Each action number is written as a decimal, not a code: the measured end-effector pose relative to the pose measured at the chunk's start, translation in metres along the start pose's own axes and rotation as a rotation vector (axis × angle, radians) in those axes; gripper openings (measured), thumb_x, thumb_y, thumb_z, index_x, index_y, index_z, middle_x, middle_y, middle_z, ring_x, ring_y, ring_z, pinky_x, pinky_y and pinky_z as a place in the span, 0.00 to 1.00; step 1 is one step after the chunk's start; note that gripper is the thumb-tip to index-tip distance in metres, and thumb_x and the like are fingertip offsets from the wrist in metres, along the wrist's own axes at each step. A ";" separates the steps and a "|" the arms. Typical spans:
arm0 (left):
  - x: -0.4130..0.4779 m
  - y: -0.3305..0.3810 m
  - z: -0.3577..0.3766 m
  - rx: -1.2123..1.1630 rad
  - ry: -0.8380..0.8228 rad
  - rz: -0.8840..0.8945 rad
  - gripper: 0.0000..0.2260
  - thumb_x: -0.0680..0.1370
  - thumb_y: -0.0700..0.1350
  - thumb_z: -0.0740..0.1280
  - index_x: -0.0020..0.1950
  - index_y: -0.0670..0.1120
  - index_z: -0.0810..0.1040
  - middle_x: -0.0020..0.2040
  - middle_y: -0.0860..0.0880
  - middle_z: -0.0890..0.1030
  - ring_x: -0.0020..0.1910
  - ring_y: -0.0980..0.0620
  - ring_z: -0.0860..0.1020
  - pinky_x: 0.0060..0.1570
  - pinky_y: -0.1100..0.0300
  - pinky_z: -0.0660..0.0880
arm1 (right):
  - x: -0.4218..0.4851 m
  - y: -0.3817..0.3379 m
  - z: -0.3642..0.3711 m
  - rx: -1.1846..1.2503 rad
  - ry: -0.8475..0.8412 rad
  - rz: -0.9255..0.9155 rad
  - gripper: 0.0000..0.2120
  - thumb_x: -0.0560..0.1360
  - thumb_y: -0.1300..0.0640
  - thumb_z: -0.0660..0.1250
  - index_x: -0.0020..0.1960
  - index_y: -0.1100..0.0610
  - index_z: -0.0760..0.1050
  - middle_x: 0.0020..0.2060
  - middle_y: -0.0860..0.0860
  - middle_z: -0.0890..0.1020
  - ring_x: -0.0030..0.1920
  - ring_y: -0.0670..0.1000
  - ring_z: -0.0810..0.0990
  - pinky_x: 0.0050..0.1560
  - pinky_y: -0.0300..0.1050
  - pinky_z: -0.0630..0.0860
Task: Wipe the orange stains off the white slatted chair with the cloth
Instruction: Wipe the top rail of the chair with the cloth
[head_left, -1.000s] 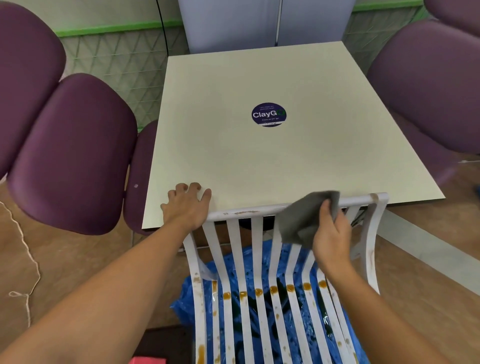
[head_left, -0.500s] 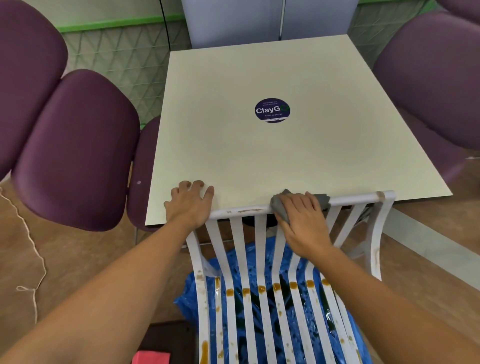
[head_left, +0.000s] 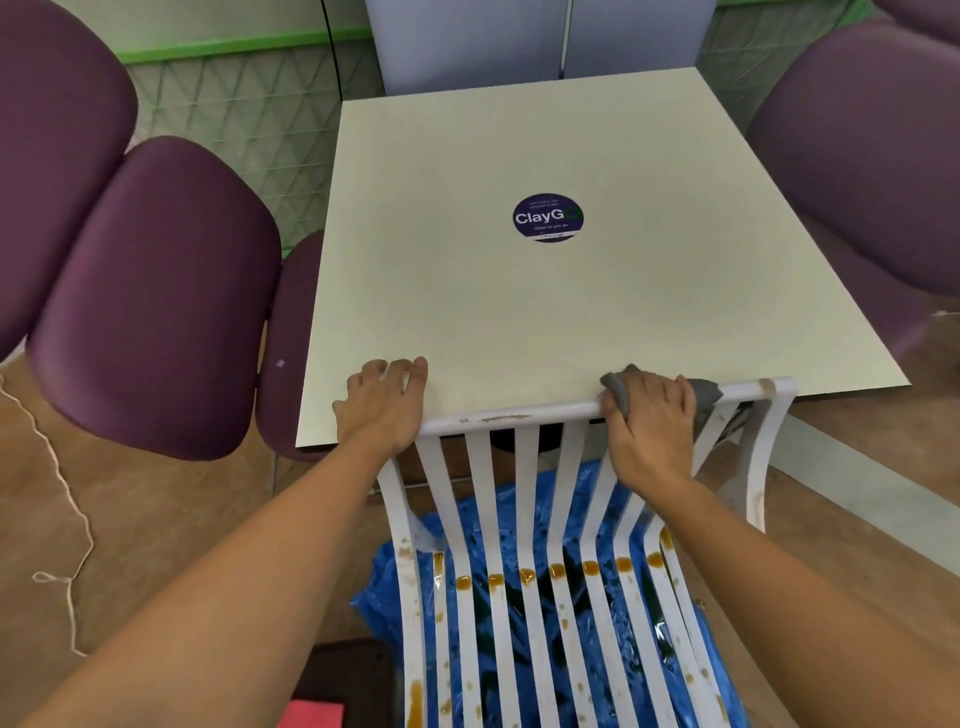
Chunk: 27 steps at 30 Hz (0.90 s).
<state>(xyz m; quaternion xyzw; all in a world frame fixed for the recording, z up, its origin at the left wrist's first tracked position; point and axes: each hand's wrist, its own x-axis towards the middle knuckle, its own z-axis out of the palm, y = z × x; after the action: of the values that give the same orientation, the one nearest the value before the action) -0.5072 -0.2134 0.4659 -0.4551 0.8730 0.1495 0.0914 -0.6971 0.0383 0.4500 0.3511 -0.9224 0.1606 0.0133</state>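
The white slatted chair (head_left: 527, 499) stands right in front of me, its top rail against the table edge. Orange stains (head_left: 558, 571) dot the slats in a row lower down, and faint smears mark the top rail. My right hand (head_left: 649, 431) presses a grey cloth (head_left: 704, 392) onto the right part of the top rail, fingers curled over it. My left hand (head_left: 382, 408) grips the rail's left end, fingers resting on the table edge.
A cream square table (head_left: 571, 286) with a round dark sticker (head_left: 548, 218) lies ahead. Purple padded chairs (head_left: 150, 296) flank it on both sides. Blue plastic sheet (head_left: 467, 530) lies under the slatted chair. A string (head_left: 67, 493) trails on the wooden floor at left.
My right hand brought the cloth down from mid-air onto the top rail, then shifted slightly right along it. My left hand stayed on the rail's left end.
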 end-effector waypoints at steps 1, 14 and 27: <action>0.001 0.001 0.000 -0.014 0.005 -0.005 0.22 0.81 0.53 0.47 0.75 0.56 0.63 0.74 0.45 0.65 0.71 0.41 0.63 0.62 0.40 0.67 | -0.002 -0.009 0.002 0.001 -0.006 -0.012 0.24 0.81 0.45 0.47 0.63 0.52 0.76 0.59 0.51 0.79 0.62 0.55 0.72 0.73 0.55 0.55; -0.005 0.004 -0.006 -0.197 0.011 -0.053 0.22 0.83 0.57 0.41 0.72 0.57 0.65 0.74 0.46 0.67 0.71 0.42 0.64 0.64 0.39 0.64 | -0.052 -0.122 0.033 0.058 -0.228 -0.375 0.33 0.83 0.43 0.50 0.82 0.54 0.43 0.81 0.49 0.46 0.80 0.52 0.40 0.78 0.56 0.37; -0.007 0.004 -0.008 -0.259 0.016 -0.102 0.19 0.83 0.51 0.46 0.74 0.55 0.59 0.71 0.45 0.68 0.68 0.40 0.65 0.61 0.41 0.66 | -0.116 -0.118 -0.011 1.103 -0.667 0.633 0.19 0.80 0.38 0.53 0.57 0.50 0.73 0.56 0.51 0.79 0.53 0.48 0.78 0.54 0.47 0.76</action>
<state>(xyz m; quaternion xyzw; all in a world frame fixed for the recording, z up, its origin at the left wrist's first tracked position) -0.5065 -0.2089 0.4763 -0.5082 0.8227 0.2527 0.0324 -0.5337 0.0331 0.4784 0.0529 -0.7194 0.4835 -0.4959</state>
